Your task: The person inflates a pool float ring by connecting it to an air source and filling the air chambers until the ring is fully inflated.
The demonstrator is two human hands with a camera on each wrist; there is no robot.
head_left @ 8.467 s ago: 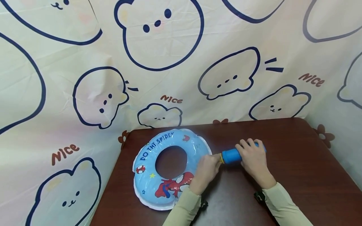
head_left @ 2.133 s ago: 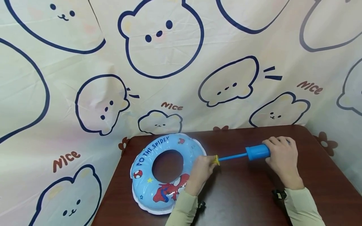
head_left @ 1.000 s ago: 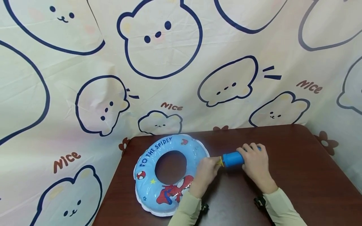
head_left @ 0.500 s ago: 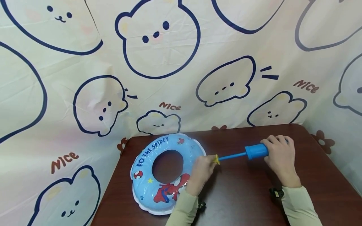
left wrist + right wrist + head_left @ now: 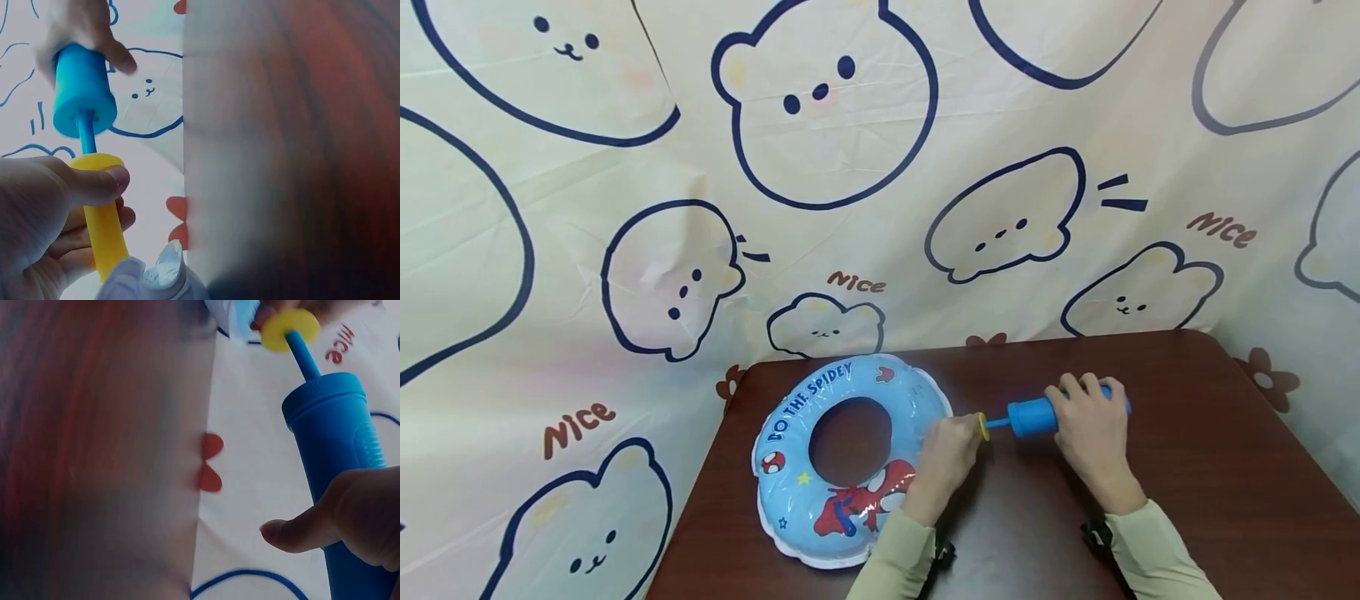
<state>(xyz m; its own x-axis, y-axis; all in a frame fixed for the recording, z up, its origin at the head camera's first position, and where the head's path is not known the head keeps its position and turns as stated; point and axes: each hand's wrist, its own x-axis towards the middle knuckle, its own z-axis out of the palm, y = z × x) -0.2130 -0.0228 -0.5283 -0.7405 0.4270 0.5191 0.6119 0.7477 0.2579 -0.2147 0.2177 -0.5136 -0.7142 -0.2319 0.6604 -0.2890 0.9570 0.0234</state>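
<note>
A blue hand pump (image 5: 1032, 417) lies across between both hands, its yellow nozzle (image 5: 103, 219) pointing left. My left hand (image 5: 946, 462) holds the yellow nozzle, thumb and fingers around it, at the right side of a pale blue swim ring (image 5: 786, 492). Clear plastic of the ring (image 5: 164, 275) shows beside the nozzle's tip in the left wrist view; the exact join is hidden. My right hand (image 5: 1092, 437) grips the blue barrel (image 5: 331, 434). A short stretch of blue rod (image 5: 304, 357) shows between barrel and nozzle. The ring looks rounded, with some wrinkles along its seam.
Under everything is a dark brown wooden table (image 5: 1225, 467) with rounded far corners. A cream cloth (image 5: 1000, 100) printed with cartoon bears hangs behind it and along its sides. Dark straps with small devices (image 5: 1096, 537) sit at both wrists.
The right hand has slid the barrel out and in along the rod, and since half a second ago it has come left toward the nozzle. My left hand keeps its hold; the ring shifts slightly.
</note>
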